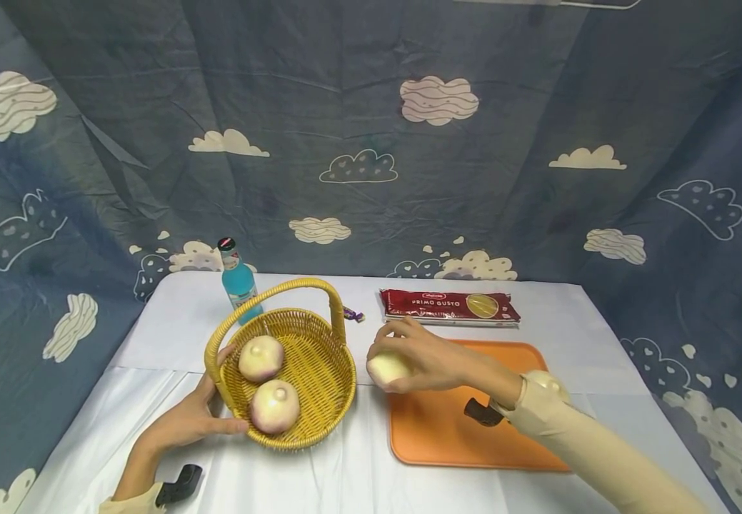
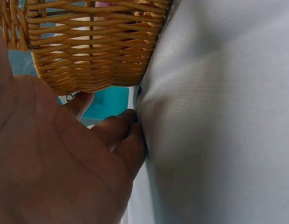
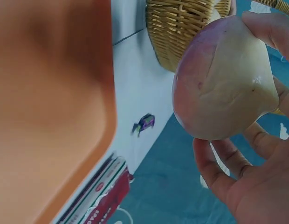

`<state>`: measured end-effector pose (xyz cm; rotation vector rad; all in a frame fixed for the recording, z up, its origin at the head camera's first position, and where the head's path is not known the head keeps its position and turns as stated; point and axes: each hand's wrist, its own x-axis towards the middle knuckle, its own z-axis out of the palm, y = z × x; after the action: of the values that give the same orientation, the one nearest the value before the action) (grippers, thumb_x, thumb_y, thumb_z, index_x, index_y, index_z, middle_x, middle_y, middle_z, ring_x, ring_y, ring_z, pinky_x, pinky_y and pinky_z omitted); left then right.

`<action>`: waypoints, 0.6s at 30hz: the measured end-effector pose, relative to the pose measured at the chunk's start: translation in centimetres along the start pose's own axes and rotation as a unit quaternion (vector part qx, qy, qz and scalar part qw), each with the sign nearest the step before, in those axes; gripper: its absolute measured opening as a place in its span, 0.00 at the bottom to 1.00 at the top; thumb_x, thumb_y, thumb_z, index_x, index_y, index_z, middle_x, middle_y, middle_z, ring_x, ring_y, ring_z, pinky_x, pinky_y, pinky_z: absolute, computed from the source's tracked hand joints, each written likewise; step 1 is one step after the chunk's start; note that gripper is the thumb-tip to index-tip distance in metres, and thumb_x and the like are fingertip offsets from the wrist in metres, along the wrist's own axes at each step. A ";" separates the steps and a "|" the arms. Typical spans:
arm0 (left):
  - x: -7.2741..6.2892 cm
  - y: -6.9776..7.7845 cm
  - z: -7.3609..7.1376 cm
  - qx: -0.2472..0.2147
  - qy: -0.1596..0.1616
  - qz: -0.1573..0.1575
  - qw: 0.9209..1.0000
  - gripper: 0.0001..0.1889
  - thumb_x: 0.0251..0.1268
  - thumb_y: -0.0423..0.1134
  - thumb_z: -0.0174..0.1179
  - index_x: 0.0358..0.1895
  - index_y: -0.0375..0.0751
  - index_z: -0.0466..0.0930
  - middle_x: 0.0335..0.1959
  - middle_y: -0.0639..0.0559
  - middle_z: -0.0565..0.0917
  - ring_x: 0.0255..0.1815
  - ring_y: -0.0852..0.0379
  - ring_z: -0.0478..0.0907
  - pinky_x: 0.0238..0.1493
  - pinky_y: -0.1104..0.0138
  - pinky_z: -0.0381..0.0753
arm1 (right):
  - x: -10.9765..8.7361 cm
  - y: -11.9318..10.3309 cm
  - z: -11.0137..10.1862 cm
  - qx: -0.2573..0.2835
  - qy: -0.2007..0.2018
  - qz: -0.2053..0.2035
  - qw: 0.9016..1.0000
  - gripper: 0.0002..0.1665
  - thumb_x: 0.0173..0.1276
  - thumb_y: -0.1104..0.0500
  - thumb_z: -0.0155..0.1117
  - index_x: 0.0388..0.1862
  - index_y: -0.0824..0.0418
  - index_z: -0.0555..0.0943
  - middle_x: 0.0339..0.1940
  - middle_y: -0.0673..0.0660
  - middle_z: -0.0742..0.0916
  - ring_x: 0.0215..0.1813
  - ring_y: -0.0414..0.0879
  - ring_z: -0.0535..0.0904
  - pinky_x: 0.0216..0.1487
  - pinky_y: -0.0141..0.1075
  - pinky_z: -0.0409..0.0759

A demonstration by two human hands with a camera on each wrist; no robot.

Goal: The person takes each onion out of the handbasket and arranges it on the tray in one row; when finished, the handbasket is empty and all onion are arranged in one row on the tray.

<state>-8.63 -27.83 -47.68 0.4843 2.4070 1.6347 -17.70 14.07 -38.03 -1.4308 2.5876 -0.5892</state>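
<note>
Head view. Right hand (image 1: 431,357) grips a round, cream-coloured, purple-tinged turnip-like vegetable (image 1: 388,370); thumb and fingers are curled about it, near the left edge of a flat orange tray (image 1: 438,439). Left hand (image 1: 184,420) is spread around the outside of a yellow woven basket with an arched handle (image 1: 324,382): thumb at the near wall, fingers round the far left side. Inside, just past the left thumb, sit two more cream, purple-tinged round vegetables, an upper one (image 1: 261,359) and a lower one (image 1: 274,408). On the tray, back past the right fingers, a pale round object (image 1: 552,385) is partly hidden by the sleeve. Beyond the right fingers: a flat dark-red pasta packet (image 1: 448,307).

Left wrist view. Fingers reach past the basket wall, loosely bent, near the white cloth-covered surface (image 2: 219,126). Light bracing seems best; a hard push from one side could tip the wicker.

Right wrist view. Held vegetable pinched between thumb and fingertips, no support visible beneath; basket just past it, tray well off to one side. Skin looks smooth, so contact around the widest part, on opposite sides, should resist slipping. Basket contents barely show here. Between packet and basket, apart from the fingers, lies a small purple wrapped sweet (image 3: 146,122).
</note>
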 end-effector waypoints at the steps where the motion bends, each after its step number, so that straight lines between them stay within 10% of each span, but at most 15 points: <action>1: 0.0 0.0 0.0 0.000 0.000 -0.001 1.000 0.65 0.49 0.34 0.77 0.82 0.55 0.34 0.82 0.35 0.38 0.80 0.29 0.31 0.61 0.91 0.46 | -0.1 0.1 0.0 0.001 -0.001 0.004 1.000 0.22 0.60 0.43 0.73 0.53 0.39 0.81 0.58 0.46 0.76 0.61 0.47 0.66 0.52 0.41 0.75; 18: -0.1 0.2 0.0 -0.006 -0.002 -0.009 1.000 0.65 0.50 0.34 0.77 0.82 0.55 0.33 0.82 0.36 0.36 0.80 0.30 0.30 0.62 0.91 0.47 | -2.9 2.0 0.3 0.017 0.031 0.014 0.999 0.23 0.58 0.48 0.76 0.53 0.42 0.81 0.56 0.48 0.78 0.58 0.47 0.68 0.50 0.41 0.74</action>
<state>-8.53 -27.76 -47.54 0.4625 2.3908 1.6367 -17.64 17.41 -39.30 -1.3860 2.6268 -0.6808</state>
